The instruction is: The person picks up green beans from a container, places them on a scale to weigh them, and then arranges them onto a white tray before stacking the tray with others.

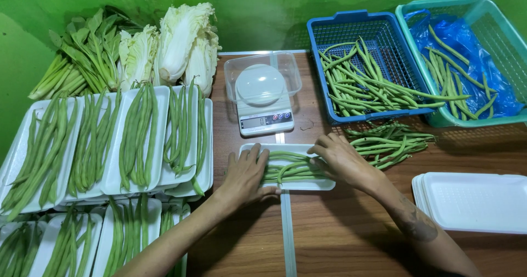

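Single view, head-mounted, looking steeply down and forward onto a wooden table (351, 238) from close range. Far edge of frame reaches the green wall (263, 8), so the camera faces it. Both forearms enter from the bottom edge, left hand (244, 175) and right hand (343, 159) near frame centre. No second view; nothing shared.

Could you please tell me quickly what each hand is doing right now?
Left hand: open, fingers resting on the green beans in the white tray.
Right hand: open, pressing the same beans.
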